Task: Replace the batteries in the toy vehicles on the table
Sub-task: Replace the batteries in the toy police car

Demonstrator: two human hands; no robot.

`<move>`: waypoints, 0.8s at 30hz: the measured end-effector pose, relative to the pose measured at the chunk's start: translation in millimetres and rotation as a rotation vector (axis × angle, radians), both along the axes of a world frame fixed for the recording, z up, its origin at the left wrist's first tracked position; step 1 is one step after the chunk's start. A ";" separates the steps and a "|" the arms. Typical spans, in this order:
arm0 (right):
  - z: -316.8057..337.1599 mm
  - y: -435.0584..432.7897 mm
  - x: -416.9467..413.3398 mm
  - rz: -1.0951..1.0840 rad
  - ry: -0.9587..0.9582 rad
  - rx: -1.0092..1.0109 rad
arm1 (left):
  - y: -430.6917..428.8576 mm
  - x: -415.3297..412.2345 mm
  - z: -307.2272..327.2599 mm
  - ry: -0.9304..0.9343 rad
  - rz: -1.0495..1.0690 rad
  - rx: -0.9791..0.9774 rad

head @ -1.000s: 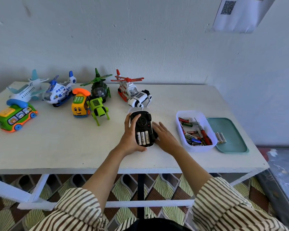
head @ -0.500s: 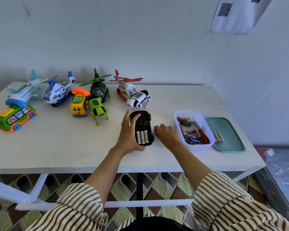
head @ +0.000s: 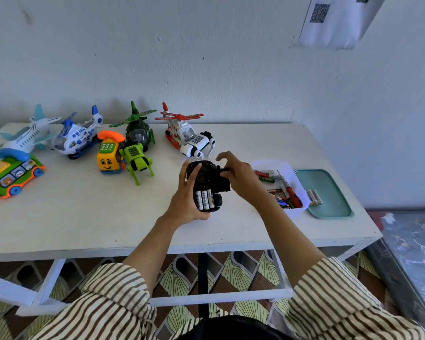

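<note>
A black toy car [head: 203, 177] lies upside down near the table's middle, its battery bay open with three white batteries [head: 205, 199] showing. My left hand [head: 188, 196] grips the car from its left side. My right hand [head: 241, 177] pinches a black battery cover [head: 222, 181] and holds it just above the car's right side.
Toy planes, helicopters [head: 182, 128], a green bus [head: 10, 175], a yellow phone car [head: 109, 155], a green robot dog [head: 136, 159] and a white one [head: 198, 143] stand at the back left. A white bin [head: 297, 212] with batteries and a red screwdriver [head: 291, 191] sits right, beside a teal lid [head: 329, 212] bearing two batteries [head: 314, 197].
My right hand rose from the table beside the car and now holds the black cover over the car. My left hand kept its grip on the car.
</note>
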State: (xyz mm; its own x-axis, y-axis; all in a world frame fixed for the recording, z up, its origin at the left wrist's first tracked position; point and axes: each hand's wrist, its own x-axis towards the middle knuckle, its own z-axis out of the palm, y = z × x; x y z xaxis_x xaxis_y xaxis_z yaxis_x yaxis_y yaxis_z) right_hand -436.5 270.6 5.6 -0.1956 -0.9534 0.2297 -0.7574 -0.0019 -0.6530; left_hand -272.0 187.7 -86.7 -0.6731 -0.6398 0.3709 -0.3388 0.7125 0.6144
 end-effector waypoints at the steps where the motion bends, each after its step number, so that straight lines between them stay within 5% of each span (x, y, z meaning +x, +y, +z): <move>1: -1.1 -0.3 6.1 0.020 0.006 0.028 | -0.6 1.0 0.2 -0.006 -0.004 0.000; 24: -39.7 1.7 26.8 0.046 -0.005 0.093 | -5.5 3.6 9.1 -0.122 -0.048 0.033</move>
State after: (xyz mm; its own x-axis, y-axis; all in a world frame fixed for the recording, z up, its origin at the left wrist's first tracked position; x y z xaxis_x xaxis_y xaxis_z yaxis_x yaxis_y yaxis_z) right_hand -409.7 272.3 -34.1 -0.1520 -0.9785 0.1393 -0.7546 0.0238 -0.6558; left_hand -268.4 182.2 -77.6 -0.7423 -0.6161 0.2636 -0.3783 0.7100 0.5940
